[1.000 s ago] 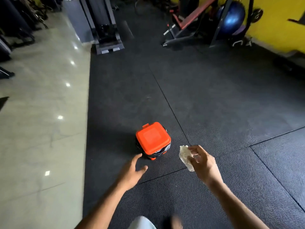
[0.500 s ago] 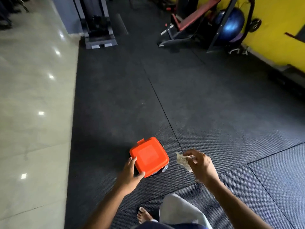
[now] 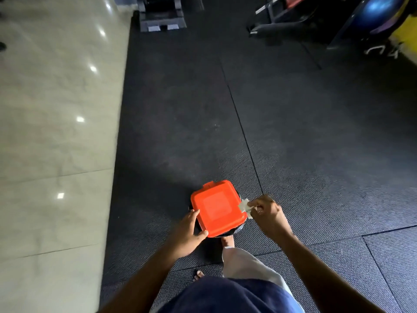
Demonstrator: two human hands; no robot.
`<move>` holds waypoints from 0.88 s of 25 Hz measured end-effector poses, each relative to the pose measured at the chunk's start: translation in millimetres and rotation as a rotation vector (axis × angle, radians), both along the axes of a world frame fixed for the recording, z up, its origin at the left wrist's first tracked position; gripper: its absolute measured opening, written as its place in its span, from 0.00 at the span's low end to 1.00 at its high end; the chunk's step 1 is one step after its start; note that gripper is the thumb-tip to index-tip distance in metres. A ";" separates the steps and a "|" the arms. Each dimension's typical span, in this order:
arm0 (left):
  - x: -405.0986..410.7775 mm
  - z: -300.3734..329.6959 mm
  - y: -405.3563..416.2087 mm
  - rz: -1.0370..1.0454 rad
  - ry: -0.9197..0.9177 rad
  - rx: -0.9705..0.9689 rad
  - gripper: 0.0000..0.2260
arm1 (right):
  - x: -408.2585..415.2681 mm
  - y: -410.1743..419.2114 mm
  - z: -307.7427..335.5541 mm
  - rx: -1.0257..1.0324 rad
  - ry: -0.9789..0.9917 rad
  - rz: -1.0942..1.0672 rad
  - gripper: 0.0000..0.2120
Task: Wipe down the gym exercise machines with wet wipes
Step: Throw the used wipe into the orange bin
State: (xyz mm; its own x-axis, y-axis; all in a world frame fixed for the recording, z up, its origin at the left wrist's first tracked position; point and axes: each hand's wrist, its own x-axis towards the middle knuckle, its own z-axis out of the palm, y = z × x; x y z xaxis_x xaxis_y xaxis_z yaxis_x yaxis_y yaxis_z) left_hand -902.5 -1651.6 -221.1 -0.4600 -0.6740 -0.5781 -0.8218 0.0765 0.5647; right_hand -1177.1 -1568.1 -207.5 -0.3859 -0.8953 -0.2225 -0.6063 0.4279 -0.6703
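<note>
Down on the floor, a person is bending over a small container with an orange lid [image 3: 217,207], reaching for it with both bare hands. Their left hand [image 3: 188,231] is touching the lid's edge at about 8 o'clock, fingers spread and only slightly bent along the rim, thumb resting at the near corner; it is probably steadying the container or getting ready to lift the lid. Their right hand [image 3: 267,214] is hovering at the lid's 3 o'clock side, fingers curled and pinching a crumpled white wet wipe [image 3: 245,206], whose free corner is just touching the lid's edge. The two hands are sitting apart, one on each side of the lid.

The container is standing on black rubber matting [image 3: 293,132], right in front of the person's bare foot [image 3: 228,241], likely so that wipes are within easy reach; whether this wipe is fresh or used, I cannot tell. At 9 o'clock, pale polished tile [image 3: 56,132] is running alongside the matting. Far off at 12 o'clock a dark machine base [image 3: 162,18] is standing, and at 2 o'clock a bench frame [image 3: 282,21] and a blue exercise ball [image 3: 376,12] are waiting, well apart from the hands.
</note>
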 end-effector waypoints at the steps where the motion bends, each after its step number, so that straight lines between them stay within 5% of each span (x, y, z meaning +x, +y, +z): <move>1: -2.4 -2.3 -3.5 -0.010 -0.012 0.004 0.37 | -1.1 -4.1 -4.0 0.025 0.004 0.029 0.09; 14: -41.9 -17.9 -37.7 -0.047 -0.061 0.071 0.36 | -5.3 -46.6 -59.0 0.232 -0.006 0.187 0.13; 22: -37.5 -25.3 -46.6 -0.038 -0.071 0.075 0.37 | -12.0 -53.4 -77.3 0.303 -0.045 0.230 0.25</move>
State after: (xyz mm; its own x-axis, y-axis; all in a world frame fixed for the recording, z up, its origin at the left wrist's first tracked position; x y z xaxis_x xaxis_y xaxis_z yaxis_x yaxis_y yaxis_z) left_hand -940.0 -1698.2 -246.4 -0.4405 -0.6104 -0.6583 -0.8573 0.0685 0.5102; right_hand -1189.1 -1621.5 -284.8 -0.1669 -0.8485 -0.5021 -0.6823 0.4670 -0.5625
